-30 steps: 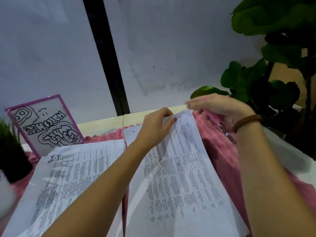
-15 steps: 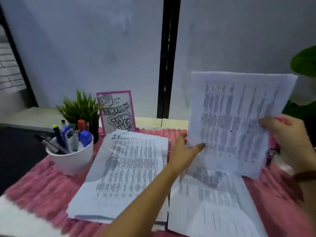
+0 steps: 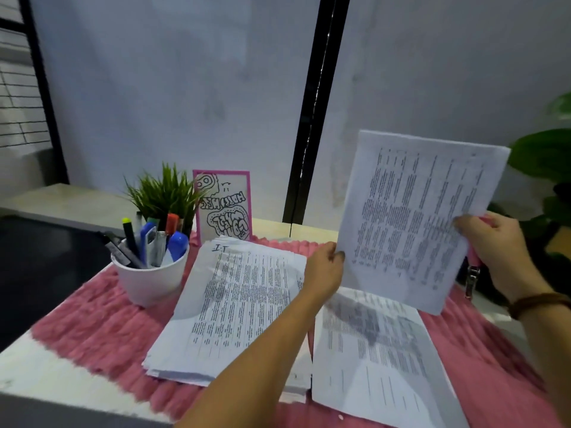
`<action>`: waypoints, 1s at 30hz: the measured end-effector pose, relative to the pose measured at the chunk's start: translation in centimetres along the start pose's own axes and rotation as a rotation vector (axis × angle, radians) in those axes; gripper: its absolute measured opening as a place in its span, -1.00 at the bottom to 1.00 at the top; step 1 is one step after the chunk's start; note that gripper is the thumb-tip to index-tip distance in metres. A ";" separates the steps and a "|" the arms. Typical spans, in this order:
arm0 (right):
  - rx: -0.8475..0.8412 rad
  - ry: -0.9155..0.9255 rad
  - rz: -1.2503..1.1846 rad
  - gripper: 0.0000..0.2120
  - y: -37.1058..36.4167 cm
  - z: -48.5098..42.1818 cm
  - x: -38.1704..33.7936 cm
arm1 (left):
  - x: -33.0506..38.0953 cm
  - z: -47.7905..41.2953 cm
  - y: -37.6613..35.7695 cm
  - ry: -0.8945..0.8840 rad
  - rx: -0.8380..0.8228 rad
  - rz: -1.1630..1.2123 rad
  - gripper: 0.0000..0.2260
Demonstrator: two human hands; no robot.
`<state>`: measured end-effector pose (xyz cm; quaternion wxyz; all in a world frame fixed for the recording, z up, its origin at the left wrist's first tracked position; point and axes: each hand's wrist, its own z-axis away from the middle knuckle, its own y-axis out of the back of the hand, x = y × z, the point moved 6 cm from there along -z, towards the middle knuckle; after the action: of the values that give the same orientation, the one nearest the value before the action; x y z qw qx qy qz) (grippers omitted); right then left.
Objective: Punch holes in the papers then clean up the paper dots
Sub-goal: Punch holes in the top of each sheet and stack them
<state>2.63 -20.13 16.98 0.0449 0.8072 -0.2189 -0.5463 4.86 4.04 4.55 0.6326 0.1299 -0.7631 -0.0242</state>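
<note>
The bench (image 3: 46,366) and its pink fluffy mat (image 3: 92,313) carry what they did a second ago: one stack of printed papers (image 3: 234,304) on the left and a second stack (image 3: 380,359) on the near right. What has changed is the top of that right stack. A moment ago both my hands were down at its far edge, picking at the upper sheets; now a thin sheaf (image 3: 414,217) is off it and stands nearly upright in the air above it. My right hand (image 3: 494,248) grips the sheaf's right edge, thumb across the print and fingers behind. My left hand (image 3: 324,270) pinches the lower left edge with curled fingers. Just behind the sheaf, below my right hand, a pink tool with a metal part (image 3: 471,273) shows, probably the punch. I read this as a batch separated for punching; I see no holes or paper dots yet.
</note>
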 end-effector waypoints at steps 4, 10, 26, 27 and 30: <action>0.054 -0.050 -0.007 -0.85 -1.0 -1.1 -3.4 | 2.8 1.0 4.5 -0.026 0.085 0.012 -0.78; -0.249 -0.306 0.080 -0.84 -11.5 -2.2 -3.5 | 2.8 7.8 16.2 0.051 0.255 -0.173 -0.69; -0.597 -0.303 0.574 -0.70 -27.2 4.0 6.1 | -4.9 12.3 20.5 0.428 0.147 -1.189 -0.84; -0.589 -0.269 0.612 -0.67 -27.3 3.9 6.3 | -5.0 11.9 20.2 0.424 0.150 -1.197 -0.82; -0.542 -0.178 0.731 -0.82 -27.3 3.8 6.5 | -5.5 10.6 19.7 0.380 0.209 -1.159 -0.85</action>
<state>9.48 2.46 1.37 0.4248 0.5861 -0.3416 -0.5994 -7.81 22.99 1.11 0.6253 0.5866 -0.4409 -0.2656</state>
